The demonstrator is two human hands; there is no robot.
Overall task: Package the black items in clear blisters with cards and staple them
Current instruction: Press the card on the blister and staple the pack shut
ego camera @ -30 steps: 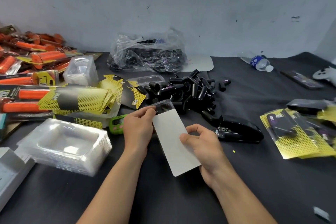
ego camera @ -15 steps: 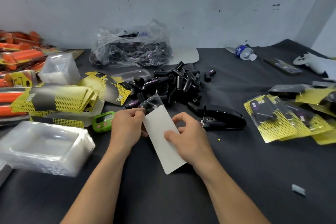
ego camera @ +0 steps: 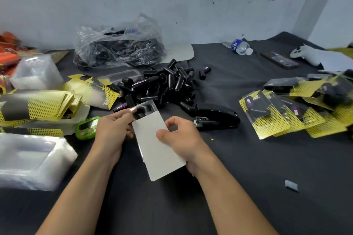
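My left hand (ego camera: 112, 131) pinches the top left of a clear blister (ego camera: 143, 109) with a black item inside it. A card (ego camera: 158, 150) shows its white back and lies partly slid into the blister. My right hand (ego camera: 179, 139) grips the card's right edge, thumb on its face. Behind them lies a heap of loose black items (ego camera: 164, 84). The black stapler (ego camera: 215, 117) rests just right of my right hand. Yellow cards (ego camera: 40, 105) are stacked at the left. Finished yellow packs (ego camera: 290, 108) lie spread at the right.
A stack of clear blisters (ego camera: 32, 160) sits at the near left, a green timer (ego camera: 86, 129) beside it. A plastic bag of black items (ego camera: 118, 44) is at the back. A water bottle (ego camera: 239, 46), a white controller (ego camera: 305, 54) and a staple strip (ego camera: 291, 185) lie to the right.
The view has swung right and dipped. Both hands keep hold of the blister and card, and my right thumb has shifted on the card's face as it slides further in.
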